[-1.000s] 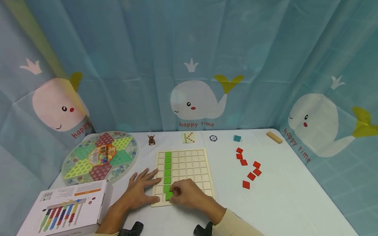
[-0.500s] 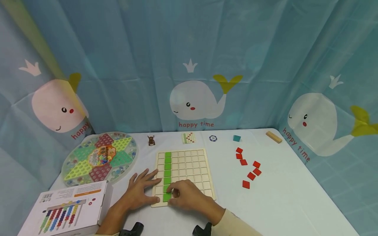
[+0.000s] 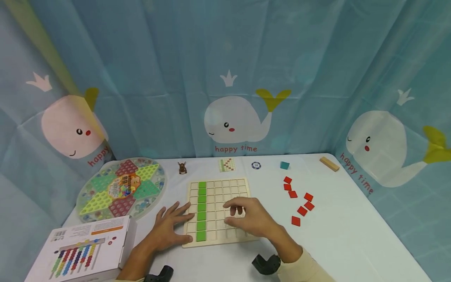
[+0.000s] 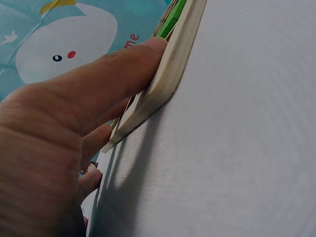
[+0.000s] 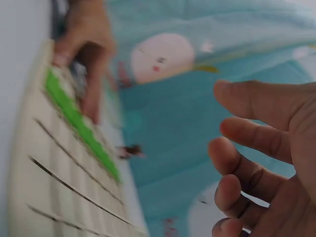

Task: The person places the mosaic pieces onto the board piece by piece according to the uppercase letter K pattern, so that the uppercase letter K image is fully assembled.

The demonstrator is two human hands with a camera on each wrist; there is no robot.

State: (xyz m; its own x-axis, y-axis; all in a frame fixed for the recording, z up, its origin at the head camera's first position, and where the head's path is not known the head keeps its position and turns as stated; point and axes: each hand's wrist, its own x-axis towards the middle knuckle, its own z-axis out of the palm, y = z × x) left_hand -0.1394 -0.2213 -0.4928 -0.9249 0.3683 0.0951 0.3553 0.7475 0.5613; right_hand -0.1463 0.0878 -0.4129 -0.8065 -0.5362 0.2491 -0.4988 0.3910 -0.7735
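Note:
A pale wooden grid board (image 3: 225,227) lies on the white table. One column near its left side is filled from top to bottom with green square tiles (image 3: 201,216). My left hand (image 3: 165,231) rests along the board's left edge, fingers spread, with the thumb on the near left corner; the left wrist view shows that thumb (image 4: 123,69) on the wooden rim. Above the right half of the board is my right hand (image 3: 251,217), its fingers loosely bent and apart from the thumb. Nothing sits between them in the right wrist view.
Several red square tiles (image 3: 302,211) lie scattered right of the board. Along the back are a brown animal figurine (image 3: 182,168), a patterned card (image 3: 227,165), a chip (image 3: 256,165), a teal block (image 3: 284,165) and a wooden bar (image 3: 329,164). A Chinese checkers board (image 3: 123,188) and a box (image 3: 81,246) stand left.
The bottom green tile, first askew under my right fingers, now lies flush in its cell. My right hand has let go and moved right and up. The left hand stays put.

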